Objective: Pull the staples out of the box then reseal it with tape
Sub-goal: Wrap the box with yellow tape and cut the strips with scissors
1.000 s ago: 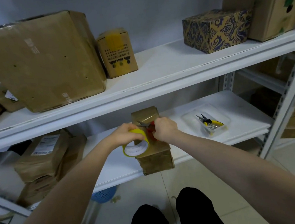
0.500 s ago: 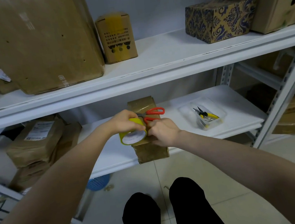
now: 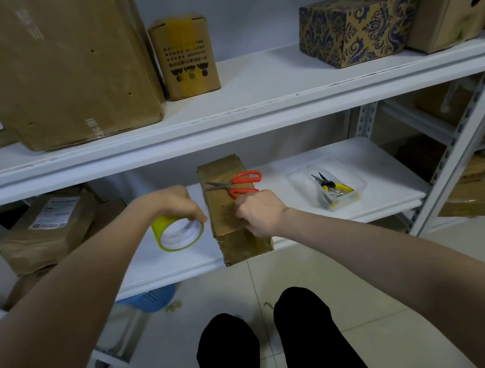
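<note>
At the shelf (image 3: pixel 166 268) edge, left hand (image 3: pixel 177 202) grips tape roll (image 3: pixel 177 236) — right hand (image 3: pixel 258 212) curled on box (image 3: pixel 223 216), grip unclear.

The scissors (image 3: pixel 242 183) have red handles, the tape roll (image 3: pixel 180 235) is yellow-green outside with a white core, and the box (image 3: pixel 228 218) is plain brown. On the white upper shelf (image 3: pixel 269 84), one carton (image 3: pixel 350 29) bears a dark blue floral pattern on tan. The pliers (image 3: pixel 338 187) have yellow handles.
</note>
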Demonstrator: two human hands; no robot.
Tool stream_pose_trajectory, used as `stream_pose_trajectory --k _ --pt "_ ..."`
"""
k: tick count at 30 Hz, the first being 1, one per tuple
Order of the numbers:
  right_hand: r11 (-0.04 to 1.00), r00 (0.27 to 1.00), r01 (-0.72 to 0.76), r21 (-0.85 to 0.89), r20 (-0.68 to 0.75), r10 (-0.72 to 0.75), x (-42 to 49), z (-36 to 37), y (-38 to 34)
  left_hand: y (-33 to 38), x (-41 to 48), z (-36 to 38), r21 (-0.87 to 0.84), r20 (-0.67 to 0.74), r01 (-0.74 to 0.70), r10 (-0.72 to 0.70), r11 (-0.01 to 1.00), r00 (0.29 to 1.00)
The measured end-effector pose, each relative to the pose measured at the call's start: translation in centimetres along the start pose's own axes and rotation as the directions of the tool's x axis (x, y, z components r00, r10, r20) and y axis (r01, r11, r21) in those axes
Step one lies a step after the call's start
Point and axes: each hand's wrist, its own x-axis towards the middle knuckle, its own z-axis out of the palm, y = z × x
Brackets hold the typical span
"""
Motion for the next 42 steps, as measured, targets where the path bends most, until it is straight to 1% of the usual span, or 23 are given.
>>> stream_pose_trajectory --k 2,7,9,12,14,16,19,20,22,25,27,31,34,37,39,40,42 --pt "1.000 1.000 0.007 -0.015 0.000 -0.007 0.1 -0.1 -0.2 -0.3 -0.2 0.3 -0.003 0.033 0.014 -0.014 1.000 0.999" --pt "1.000 1.000 0.015 0.023 -0.028 -0.015 -0.3 0.2 0.0 0.4 -0.4 0.2 0.014 0.149 0.019 -0.021 1.000 0.989" --pt "0.998 0.999 0.036 0.053 -0.037 -0.034 -0.4 0.0 0.1 0.8 -0.2 0.0 0.048 0.186 0.012 -0.021 0.999 0.982" --pt "0.994 0.997 0.065 0.094 -0.044 -0.061 -0.8 0.1 0.9 1.2 0.2 -0.2 0.057 0.160 -0.025 0.016 0.998 0.987" --pt "0.991 0.997 0.066 0.119 -0.045 -0.061 -1.1 0.4 1.5 1.0 0.5 0.0 0.002 0.150 -0.030 0.030 1.000 0.988" --pt "0.989 0.997 0.053 0.136 -0.055 -0.046 -1.4 0.6 2.1 0.7 1.0 0.3 -0.086 0.185 -0.006 0.022 0.996 0.982" --pt "0.992 0.995 0.055 0.116 -0.088 -0.044 -1.5 0.6 2.5 -0.2 1.5 1.1 -0.233 0.232 0.040 0.015 0.972 0.972" --pt "0.993 0.994 0.063 0.100 -0.093 -0.054 -1.5 0.8 2.5 -0.5 1.7 1.6 -0.279 0.229 0.060 0.005 0.958 0.973" --pt "0.995 0.991 0.078 0.060 -0.115 -0.070 -1.5 1.1 2.4 -0.8 2.2 2.4 -0.348 0.151 0.084 -0.032 0.934 0.988" --pt "0.998 0.988 0.059 0.036 -0.145 -0.053 -1.7 1.4 2.5 -1.1 2.4 4.0 -0.330 -0.014 0.083 -0.093 0.940 0.996" --pt "0.998 0.988 0.053 0.015 -0.144 -0.051 -1.8 1.8 2.4 -1.3 2.4 4.9 -0.318 -0.028 0.095 -0.110 0.943 0.994" --pt "0.993 0.988 0.075 -0.090 -0.125 -0.086 -2.1 2.6 1.5 -1.9 2.5 6.6 -0.383 -0.037 0.111 -0.135 0.917 0.990" --pt "0.989 0.989 0.080 -0.127 -0.113 -0.094 -2.5 2.9 1.3 -1.7 3.0 7.8 -0.436 -0.029 0.129 -0.157 0.891 0.987" --pt "0.991 0.993 0.099 -0.092 -0.059 -0.104 -2.8 2.1 1.0 -1.6 3.2 8.4 -0.463 -0.030 0.132 -0.164 0.877 0.986" --pt "0.995 0.991 0.084 -0.058 -0.099 -0.090 -2.6 0.9 0.9 -1.7 3.2 8.5 -0.472 -0.037 0.133 -0.171 0.871 0.985" --pt "0.998 0.990 0.051 -0.029 -0.127 -0.054 -2.2 0.1 1.0 -1.7 3.3 8.4 -0.468 -0.043 0.130 -0.170 0.874 0.985" --pt "0.992 0.974 -0.089 0.091 -0.200 0.105 -0.5 -1.3 1.3 -1.7 3.4 8.3 -0.462 -0.050 0.121 -0.162 0.879 0.986"
